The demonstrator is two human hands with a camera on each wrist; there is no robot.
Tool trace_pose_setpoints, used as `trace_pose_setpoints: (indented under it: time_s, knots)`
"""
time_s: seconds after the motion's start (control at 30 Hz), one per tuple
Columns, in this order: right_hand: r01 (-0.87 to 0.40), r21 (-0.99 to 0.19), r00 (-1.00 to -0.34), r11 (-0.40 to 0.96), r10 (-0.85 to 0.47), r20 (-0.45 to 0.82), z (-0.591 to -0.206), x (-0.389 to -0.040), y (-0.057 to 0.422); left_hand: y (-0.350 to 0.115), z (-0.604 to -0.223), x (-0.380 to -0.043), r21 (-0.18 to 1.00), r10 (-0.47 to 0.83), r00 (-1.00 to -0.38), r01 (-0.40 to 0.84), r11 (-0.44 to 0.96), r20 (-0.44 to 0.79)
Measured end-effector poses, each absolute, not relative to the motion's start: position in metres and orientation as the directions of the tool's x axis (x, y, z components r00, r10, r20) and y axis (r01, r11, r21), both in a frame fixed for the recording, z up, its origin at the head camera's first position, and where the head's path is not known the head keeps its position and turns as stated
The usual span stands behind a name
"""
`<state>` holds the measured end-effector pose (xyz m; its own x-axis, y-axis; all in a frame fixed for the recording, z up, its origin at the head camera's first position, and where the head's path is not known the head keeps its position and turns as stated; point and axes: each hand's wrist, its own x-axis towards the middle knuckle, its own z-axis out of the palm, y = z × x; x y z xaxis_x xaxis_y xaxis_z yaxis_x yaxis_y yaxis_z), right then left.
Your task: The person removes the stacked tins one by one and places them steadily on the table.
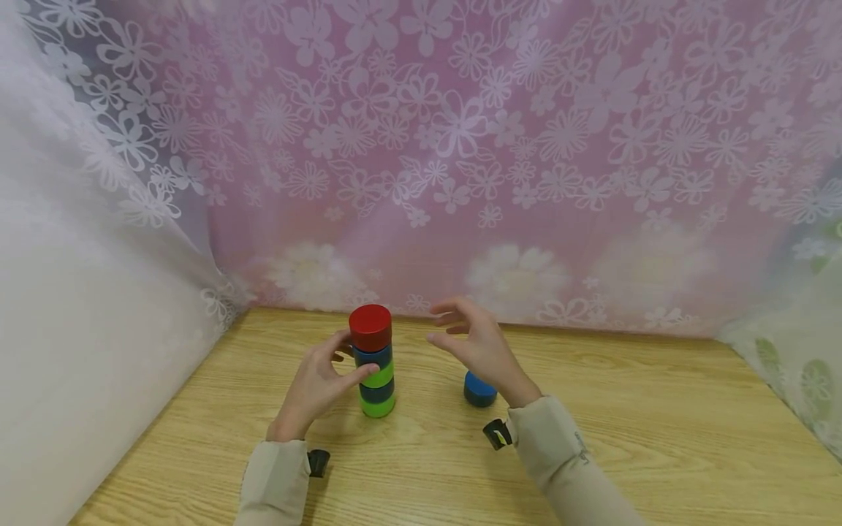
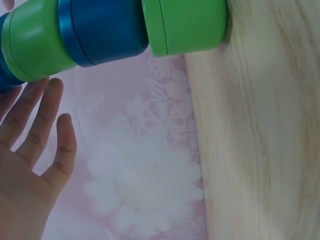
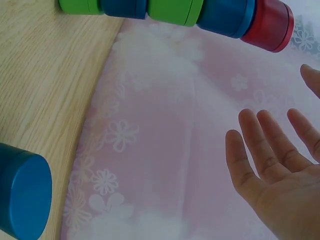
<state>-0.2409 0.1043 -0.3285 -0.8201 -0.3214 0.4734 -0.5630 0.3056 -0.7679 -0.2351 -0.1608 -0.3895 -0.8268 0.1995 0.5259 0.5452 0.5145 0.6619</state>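
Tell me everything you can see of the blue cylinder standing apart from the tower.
The blue cylinder is short and round, with a smooth, flat top and slightly glossy sides, perhaps painted metal or plastic. It stands upright on the wooden table, right of the tower, and only the table visibly touches it.

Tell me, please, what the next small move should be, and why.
I would probably lower the right hand to the lone blue cylinder: that hand holds nothing, the cylinder stands on the table apart from the five-piece stack, and the left hand has its thumb and fingers about that stack.
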Motion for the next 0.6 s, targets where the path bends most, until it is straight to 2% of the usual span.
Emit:
trace_pose_setpoints:
  time_s: [0.6]
  knots:
    - [-0.597,-0.760,-0.791,0.259,-0.351,0.501,-0.330,-0.239,0.081,-0.162,-0.389,-0.235,0.681,0.200,-0.842,0.527,0.508,0.502]
